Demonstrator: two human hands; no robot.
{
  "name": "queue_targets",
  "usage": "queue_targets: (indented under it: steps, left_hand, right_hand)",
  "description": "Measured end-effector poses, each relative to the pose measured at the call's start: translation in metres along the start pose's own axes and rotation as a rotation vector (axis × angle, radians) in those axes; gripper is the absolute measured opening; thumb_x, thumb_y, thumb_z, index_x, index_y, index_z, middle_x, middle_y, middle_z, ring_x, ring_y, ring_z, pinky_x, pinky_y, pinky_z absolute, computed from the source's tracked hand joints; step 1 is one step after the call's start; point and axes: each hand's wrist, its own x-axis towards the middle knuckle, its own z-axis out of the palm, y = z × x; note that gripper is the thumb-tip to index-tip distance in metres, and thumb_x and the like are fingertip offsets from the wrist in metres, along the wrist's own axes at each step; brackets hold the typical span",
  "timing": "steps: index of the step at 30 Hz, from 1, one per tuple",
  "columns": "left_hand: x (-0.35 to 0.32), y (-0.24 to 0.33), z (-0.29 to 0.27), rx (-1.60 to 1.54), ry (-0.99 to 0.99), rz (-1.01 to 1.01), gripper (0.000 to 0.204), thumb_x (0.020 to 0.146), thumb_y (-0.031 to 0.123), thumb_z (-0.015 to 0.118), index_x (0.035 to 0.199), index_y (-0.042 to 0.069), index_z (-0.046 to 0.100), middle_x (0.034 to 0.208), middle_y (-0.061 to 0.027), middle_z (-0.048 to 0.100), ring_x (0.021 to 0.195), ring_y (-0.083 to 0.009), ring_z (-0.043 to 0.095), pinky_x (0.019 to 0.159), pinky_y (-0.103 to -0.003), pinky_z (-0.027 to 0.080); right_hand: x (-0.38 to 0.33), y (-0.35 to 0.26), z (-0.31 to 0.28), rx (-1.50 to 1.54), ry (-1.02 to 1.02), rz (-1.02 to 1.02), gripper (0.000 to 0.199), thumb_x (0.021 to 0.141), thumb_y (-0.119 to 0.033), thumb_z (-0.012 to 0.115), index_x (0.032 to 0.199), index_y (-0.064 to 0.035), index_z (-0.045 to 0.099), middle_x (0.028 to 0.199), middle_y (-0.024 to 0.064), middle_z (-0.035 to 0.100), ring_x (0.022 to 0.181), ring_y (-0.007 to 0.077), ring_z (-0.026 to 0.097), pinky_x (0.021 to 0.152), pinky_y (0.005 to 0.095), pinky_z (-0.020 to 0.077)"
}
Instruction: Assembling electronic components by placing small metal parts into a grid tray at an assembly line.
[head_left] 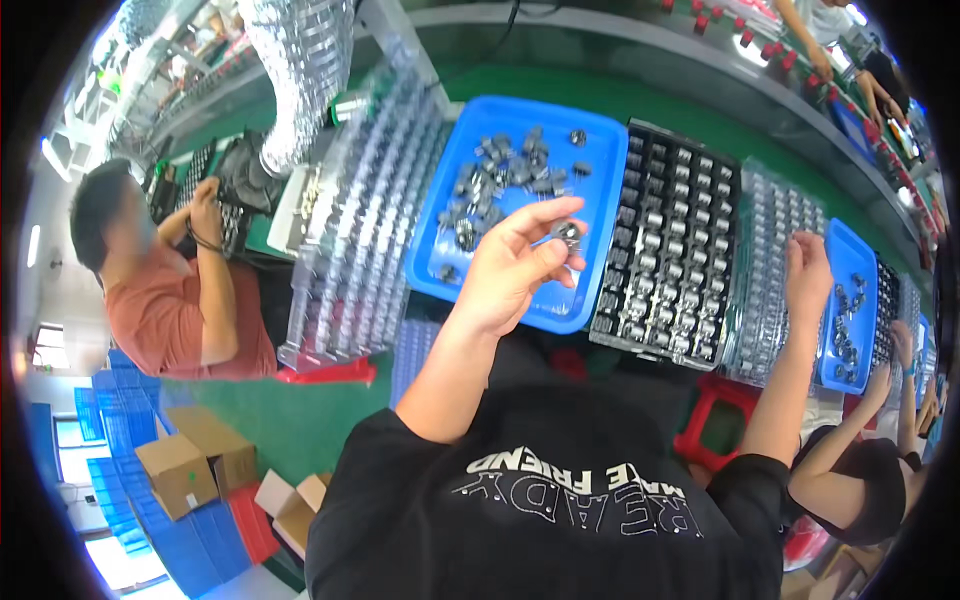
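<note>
My left hand (510,270) is closed on a small round metal-and-black component (566,234), pinched between thumb and fingers. It is raised over the near part of a blue tray (424,235), where several similar dark and silver components (530,160) lie loose. Off to the right, my right hand (808,280) hovers at the right edge of a clear plastic blister tray (768,225). Its fingers are bent together, and whatever may be between them is hidden. Between my hands sits a black tray (610,325) filled with rows of the components.
Left of the blue tray stand tilted clear blister trays (365,210), with a silver flexible duct (300,70) above. A second blue tray (832,330) is at the right. Co-workers sit on both sides. A red stool (700,435) and cardboard boxes (180,475) are below bench level.
</note>
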Motion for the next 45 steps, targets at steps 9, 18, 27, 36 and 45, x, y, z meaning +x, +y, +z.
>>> queue_targets:
  steps: [9, 18, 27, 36, 45]
  left_hand:
    - [-0.025, -0.013, 0.015, -0.058, -0.183, -0.025, 0.046, 0.092, 0.011, 0.072, 0.132, -0.005, 0.058, 0.122, -0.0155, 0.064, 0.096, -0.0194, 0.068, 0.083, -0.031, 0.057]
    - [-0.033, -0.021, 0.017, -0.001, -0.175, 0.08, 0.039, 0.094, 0.0, 0.066, 0.132, -0.006, 0.058, 0.12, -0.0124, 0.067, 0.102, -0.0155, 0.065, 0.091, -0.03, 0.055]
    - [-0.033, -0.018, 0.013, 0.093, -0.139, 0.114, 0.038, 0.09, 0.004, 0.072, 0.126, -0.007, 0.063, 0.116, -0.0139, 0.067, 0.105, -0.0198, 0.065, 0.091, -0.032, 0.056]
    - [-0.035, -0.021, 0.01, 0.075, -0.16, 0.023, 0.038, 0.09, 0.002, 0.072, 0.125, -0.008, 0.062, 0.117, -0.0158, 0.066, 0.103, -0.0215, 0.066, 0.089, -0.032, 0.057]
    - [-0.033, -0.031, 0.017, 0.128, -0.093, 0.094, 0.036, 0.088, -0.002, 0.073, 0.122, -0.007, 0.064, 0.118, -0.0134, 0.066, 0.105, -0.0187, 0.064, 0.087, -0.032, 0.056]
  right_hand:
    - [-0.134, -0.218, -0.002, 0.92, -0.367, -0.148, 0.023, 0.086, 0.008, 0.069, 0.109, 0.005, 0.068, 0.104, 0.0125, 0.069, 0.089, 0.0168, 0.069, 0.08, 0.0276, 0.0562]
    - [-0.136, -0.235, 0.01, 0.598, -0.175, -0.55, 0.032, 0.072, 0.003, 0.082, 0.103, -0.003, 0.075, 0.092, 0.0098, 0.071, 0.08, 0.0205, 0.069, 0.066, 0.0294, 0.0568]
    - [-0.15, -0.238, 0.018, 0.427, -0.08, -0.604, 0.035, 0.073, 0.0, 0.084, 0.106, -0.0034, 0.075, 0.092, 0.0109, 0.069, 0.08, 0.0217, 0.068, 0.066, 0.0296, 0.0567]
    - [-0.147, -0.232, 0.017, 0.446, -0.127, -0.654, 0.031, 0.073, -0.001, 0.083, 0.103, -0.001, 0.074, 0.092, 0.0112, 0.07, 0.078, 0.0225, 0.067, 0.066, 0.0295, 0.0566]
    - [-0.146, -0.213, 0.025, 0.88, -0.406, -0.137, 0.017, 0.078, 0.004, 0.078, 0.091, 0.0014, 0.068, 0.093, 0.0088, 0.068, 0.087, 0.0165, 0.066, 0.077, 0.0285, 0.0545]
